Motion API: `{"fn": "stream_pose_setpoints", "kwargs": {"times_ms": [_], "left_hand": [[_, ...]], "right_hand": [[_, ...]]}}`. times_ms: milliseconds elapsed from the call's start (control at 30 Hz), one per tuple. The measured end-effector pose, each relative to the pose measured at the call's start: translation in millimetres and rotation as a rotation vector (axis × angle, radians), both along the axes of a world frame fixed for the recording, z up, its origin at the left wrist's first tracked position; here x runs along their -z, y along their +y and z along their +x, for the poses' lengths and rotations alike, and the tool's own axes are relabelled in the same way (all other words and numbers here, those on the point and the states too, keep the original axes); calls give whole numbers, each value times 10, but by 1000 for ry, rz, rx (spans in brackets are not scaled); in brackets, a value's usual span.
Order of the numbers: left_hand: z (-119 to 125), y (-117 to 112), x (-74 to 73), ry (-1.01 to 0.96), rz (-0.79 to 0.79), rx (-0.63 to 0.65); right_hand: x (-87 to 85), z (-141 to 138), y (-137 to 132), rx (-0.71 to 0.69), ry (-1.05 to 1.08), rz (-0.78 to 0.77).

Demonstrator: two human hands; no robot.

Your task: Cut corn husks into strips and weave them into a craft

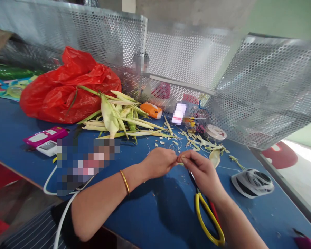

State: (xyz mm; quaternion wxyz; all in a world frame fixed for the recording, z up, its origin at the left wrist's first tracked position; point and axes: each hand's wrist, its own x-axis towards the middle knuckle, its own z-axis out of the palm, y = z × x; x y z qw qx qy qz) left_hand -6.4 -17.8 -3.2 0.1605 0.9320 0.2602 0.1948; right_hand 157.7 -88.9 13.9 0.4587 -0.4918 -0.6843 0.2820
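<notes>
My left hand (pixel 159 162) and my right hand (pixel 199 169) meet over the blue table (pixel 150 221), fingertips pinched together on a small pale strip of leaf (pixel 179 160) that is mostly hidden between them. A gold bangle sits on my left wrist. Yellow-handled scissors (pixel 206 218) lie on the table under my right forearm. A pile of pale green corn husks (pixel 119 117) lies beyond my hands, with cut husk scraps (pixel 197 141) scattered to its right.
A red plastic bag (pixel 67 86) sits at the back left. A pink and white device (pixel 45 138) lies at left, an orange object (pixel 151 110) behind the husks, a roll of white tape (pixel 252 181) at right. Perforated metal screens (pixel 261 103) wall the table's back.
</notes>
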Motion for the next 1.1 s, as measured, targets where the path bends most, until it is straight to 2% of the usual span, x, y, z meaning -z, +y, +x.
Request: {"fn": "stream_pose_setpoints", "kwargs": {"times_ms": [100, 200, 300, 367, 467, 567, 733, 867, 967, 1100], "left_hand": [[-3, -14, -53, -95, -193, 219], [-1, -23, -90, -243, -475, 276], [18, -21, -82, -404, -712, 173], [35, -9, -61, -522, -790, 92], [54, 16, -29, -670, -797, -34], [60, 32, -11, -724, -738, -162], [68, 40, -6, -754, -744, -259], [70, 59, 18, -752, -757, -290], [62, 61, 37, -667, -593, -316], [49, 34, 19, -545, -348, -292]], "right_hand": [[-42, 136, 52, -12, 273, -241], [-1, 223, 114, -61, 610, -461], [104, 238, 173, -67, 840, -556], [168, 207, 198, -57, 945, -578], [211, 109, 199, -40, 1062, -602], [210, -20, 168, -33, 1113, -570], [231, -189, 126, -20, 1032, -446], [266, -225, 106, 75, 700, -180], [275, -227, 66, 143, 371, 12], [266, -248, -8, 144, 121, 141]]}}
